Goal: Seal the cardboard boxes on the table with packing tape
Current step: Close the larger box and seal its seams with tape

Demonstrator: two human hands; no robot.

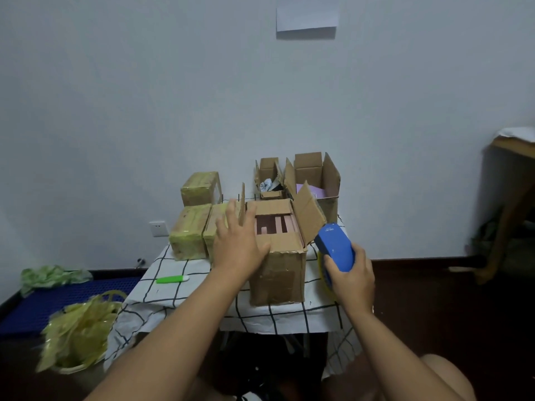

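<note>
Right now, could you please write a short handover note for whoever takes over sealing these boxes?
Left hand: open, flat on the near box, pressing its left flap; its right flap stands up.
Right hand: grips the blue tape dispenser beside that box.
Done: three taped boxes at the table's left.
Left: the near box, then two open boxes behind it.
A green cutter lies on the checked tablecloth.

The open box (278,273) nearest the camera is matt brown corrugated cardboard, scuffed and patched with dull tape. The three sealed boxes (189,238) shine under glossy yellowish tape. The tape dispenser (335,246) is smooth blue plastic. The tablecloth (173,290) is white checked fabric, creased. The crumpled tape waste (81,328) looks glossy, translucent yellow.
</note>
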